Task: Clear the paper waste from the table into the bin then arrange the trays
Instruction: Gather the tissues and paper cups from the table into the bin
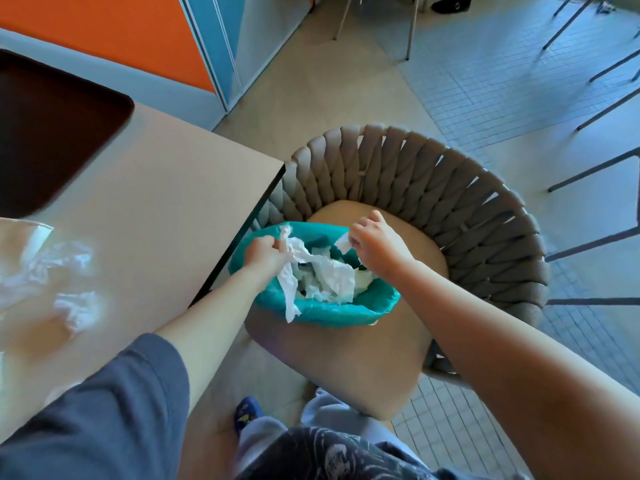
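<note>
Left hand: your fingers are clenched on a long paper strip, held over the bin so it falls inside.
Right hand: your fingertips pinch a small scrap above the same opening.
Bin: right beneath both hands, on the chair seat beside the table, within easy reach.
Table: left of your fingers, more crumpled paper waits; the tray lies beyond.
</note>
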`<act>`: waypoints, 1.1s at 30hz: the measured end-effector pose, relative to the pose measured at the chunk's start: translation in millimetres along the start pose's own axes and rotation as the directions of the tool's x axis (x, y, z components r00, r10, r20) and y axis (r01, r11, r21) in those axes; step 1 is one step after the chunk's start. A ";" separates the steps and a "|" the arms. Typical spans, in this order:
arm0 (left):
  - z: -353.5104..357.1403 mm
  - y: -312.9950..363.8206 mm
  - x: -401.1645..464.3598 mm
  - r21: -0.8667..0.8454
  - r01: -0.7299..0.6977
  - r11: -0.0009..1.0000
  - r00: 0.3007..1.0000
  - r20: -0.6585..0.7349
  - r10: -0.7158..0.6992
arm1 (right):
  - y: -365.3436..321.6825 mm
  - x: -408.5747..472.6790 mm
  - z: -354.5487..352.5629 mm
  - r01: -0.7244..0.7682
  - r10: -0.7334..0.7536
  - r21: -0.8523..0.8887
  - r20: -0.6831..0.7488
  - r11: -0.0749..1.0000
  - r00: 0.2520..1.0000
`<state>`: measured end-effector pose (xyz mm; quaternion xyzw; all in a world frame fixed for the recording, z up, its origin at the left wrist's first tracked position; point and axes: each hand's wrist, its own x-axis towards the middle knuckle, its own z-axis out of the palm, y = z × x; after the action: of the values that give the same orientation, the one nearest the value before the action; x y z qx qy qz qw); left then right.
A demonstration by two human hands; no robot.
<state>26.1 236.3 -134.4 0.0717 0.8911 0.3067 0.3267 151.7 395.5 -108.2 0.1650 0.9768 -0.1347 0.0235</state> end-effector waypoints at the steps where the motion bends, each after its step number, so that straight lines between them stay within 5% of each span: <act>1: 1.1 -1.8 -1.6 0.062 -0.043 0.997 0.999 0.018 0.042 | 1.9 -1.0 2.0 0.007 -0.007 -0.003 0.018 1.000 1.000; 5: 1.2 -4.1 -3.9 0.235 -0.204 0.950 0.977 -0.019 0.215 | 3.1 -4.4 4.7 0.027 -0.025 -0.017 0.087 0.999 0.996; 10: -0.3 5.7 -11.0 0.108 -0.347 0.932 0.919 -0.157 0.361 | 0.1 -4.3 11.0 0.020 -0.012 -0.052 0.142 0.998 0.990; 13: 3.2 13.1 -17.5 -0.024 -0.345 0.938 0.920 -0.205 0.333 | 0.0 -5.5 19.0 -0.007 0.016 -0.050 0.182 0.999 0.983; 18: 14.8 1.3 -20.1 0.036 -0.365 0.930 0.930 -0.032 0.366 | 2.5 -13.3 32.2 -0.042 0.058 -0.061 0.285 0.997 0.957; 22: 19.7 -12.4 -25.1 0.203 -0.287 0.936 0.948 0.199 0.247 | 7.7 -18.3 37.0 -0.069 0.082 -0.047 0.406 0.997 0.910; 26: 16.5 -16.1 -32.3 0.214 -0.281 0.935 0.949 0.206 0.238 | 11.4 -21.9 38.7 -0.089 0.100 -0.046 0.455 0.995 0.885; 33: 0.9 -24.2 -39.4 0.184 -0.325 0.928 0.944 0.121 0.307 | -9.9 -15.6 33.4 -0.031 0.049 -0.057 0.343 0.998 0.938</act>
<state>59.0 204.4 -128.0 0.2608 0.8786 0.2600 0.3039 163.3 372.5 -136.5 0.1583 0.9571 -0.1361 0.2008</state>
